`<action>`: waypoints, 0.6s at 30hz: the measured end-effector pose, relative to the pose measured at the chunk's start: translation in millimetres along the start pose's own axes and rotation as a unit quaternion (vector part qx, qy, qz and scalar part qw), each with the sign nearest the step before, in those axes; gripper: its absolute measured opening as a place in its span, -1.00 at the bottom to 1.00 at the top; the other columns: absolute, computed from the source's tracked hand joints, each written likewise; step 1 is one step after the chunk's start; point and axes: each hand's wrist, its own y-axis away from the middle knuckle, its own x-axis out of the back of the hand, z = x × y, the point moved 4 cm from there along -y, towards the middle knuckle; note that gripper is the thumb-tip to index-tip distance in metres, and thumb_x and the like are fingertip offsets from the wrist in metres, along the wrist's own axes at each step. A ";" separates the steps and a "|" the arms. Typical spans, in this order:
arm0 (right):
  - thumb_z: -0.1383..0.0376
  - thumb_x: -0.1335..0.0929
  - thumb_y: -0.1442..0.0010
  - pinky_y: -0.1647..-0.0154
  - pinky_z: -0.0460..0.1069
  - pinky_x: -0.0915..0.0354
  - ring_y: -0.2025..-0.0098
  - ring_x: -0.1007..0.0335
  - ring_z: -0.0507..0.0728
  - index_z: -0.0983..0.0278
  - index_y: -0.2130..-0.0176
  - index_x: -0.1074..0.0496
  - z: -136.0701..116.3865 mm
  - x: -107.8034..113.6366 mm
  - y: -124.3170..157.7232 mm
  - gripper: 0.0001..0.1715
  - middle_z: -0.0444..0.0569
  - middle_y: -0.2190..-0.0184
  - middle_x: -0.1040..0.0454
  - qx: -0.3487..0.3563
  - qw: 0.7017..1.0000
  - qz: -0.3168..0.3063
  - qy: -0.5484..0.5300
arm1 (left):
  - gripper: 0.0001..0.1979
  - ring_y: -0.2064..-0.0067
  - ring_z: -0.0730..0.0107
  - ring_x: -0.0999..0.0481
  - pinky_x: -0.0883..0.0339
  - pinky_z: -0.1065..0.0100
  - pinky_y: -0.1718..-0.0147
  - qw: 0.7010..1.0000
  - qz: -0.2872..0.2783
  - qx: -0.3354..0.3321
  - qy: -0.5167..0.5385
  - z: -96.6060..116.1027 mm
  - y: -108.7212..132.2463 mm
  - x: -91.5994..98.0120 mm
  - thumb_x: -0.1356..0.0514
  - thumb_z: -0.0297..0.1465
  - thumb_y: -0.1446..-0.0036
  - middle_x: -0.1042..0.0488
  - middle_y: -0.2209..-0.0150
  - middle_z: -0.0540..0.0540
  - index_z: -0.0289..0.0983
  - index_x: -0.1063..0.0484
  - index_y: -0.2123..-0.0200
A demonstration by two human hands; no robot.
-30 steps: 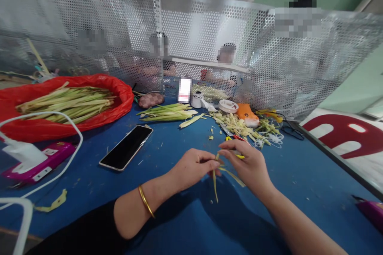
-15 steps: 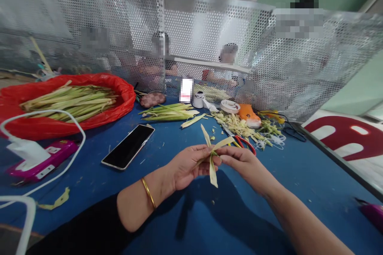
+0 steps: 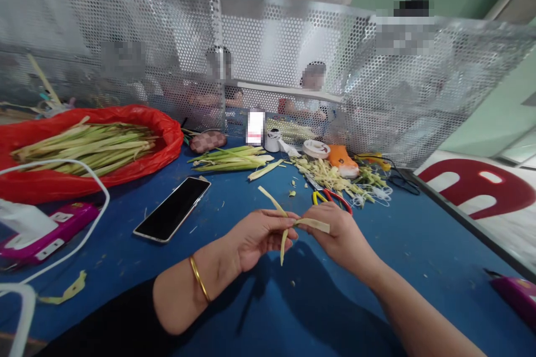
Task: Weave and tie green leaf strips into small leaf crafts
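My left hand [image 3: 257, 234] and my right hand [image 3: 337, 234] meet over the blue table [image 3: 234, 301], both pinching the same pale yellow-green leaf strips [image 3: 293, 224]. One strip points up and left, one lies out to the right over my right hand, and one hangs down between the hands. A gold bangle [image 3: 197, 279] sits on my left wrist. Just beyond my right hand lie red-and-yellow handled scissors [image 3: 330, 196].
A black phone [image 3: 175, 209] lies left of my hands. A red bag of long green leaves [image 3: 90, 148] sits far left, a leaf bundle [image 3: 232, 159] and a heap of trimmings [image 3: 335, 175] behind. A pink device with a white cable [image 3: 46, 228] lies at the left. Perforated metal screens enclose the table; other people sit behind.
The leaf strips were turned in my fingers: they hung down, then stood up, and now spread left, right and down. My hands drew slightly nearer to me.
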 end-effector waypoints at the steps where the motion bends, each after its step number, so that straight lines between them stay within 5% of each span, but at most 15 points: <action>1: 0.33 -0.25 -0.28 0.23 0.01 -0.16 0.42 -0.36 0.06 0.24 0.43 -0.47 -0.5 0.9 0.0 -0.70 -0.09 0.50 -0.49 0.005 1.000 -0.003 0.010 | -0.90 0.62 0.53 -0.43 -0.34 0.52 0.58 1.000 0.000 0.004 -0.008 0.6 0.6 0.4 -0.25 -0.53 -0.06 -0.48 0.61 -0.06 -0.41 -0.52 0.30; 6: 0.22 -0.31 -0.24 0.36 -0.05 -0.17 0.46 -0.31 0.05 0.26 0.45 -0.43 7.9 0.4 -1.7 -0.73 -0.10 0.54 -0.43 -0.034 0.997 -0.013 -0.063 | -0.89 0.62 0.50 -0.45 -0.39 0.48 0.55 0.999 -0.044 0.021 0.010 2.1 -0.4 1.0 -0.27 -0.56 -0.02 -0.50 0.59 -0.06 -0.39 -0.52 0.31; 14: 0.19 -0.32 -0.18 0.41 -0.06 -0.17 0.41 -0.26 0.06 0.29 0.38 -0.45 20.2 -10.3 -2.4 -0.77 -0.08 0.47 -0.43 -0.115 0.974 -0.014 -0.194 | -0.76 0.47 0.43 -0.56 -0.46 0.39 0.38 0.998 -0.060 0.021 0.011 2.2 -2.5 4.0 -0.16 -0.33 -0.20 -0.61 0.34 -0.16 -0.33 -0.51 0.16; 18: 0.15 -0.34 -0.16 0.50 -0.08 -0.08 0.50 -0.10 0.01 0.28 0.51 -0.36 24.3 -14.7 0.9 -0.69 -0.17 0.59 -0.26 -0.150 0.959 -0.030 -0.240 | -0.74 0.43 0.46 -0.57 -0.44 0.42 0.36 0.996 -0.080 0.005 -0.027 0.0 -1.2 2.4 -0.27 -0.34 -0.09 -0.61 0.30 -0.14 -0.30 -0.51 0.14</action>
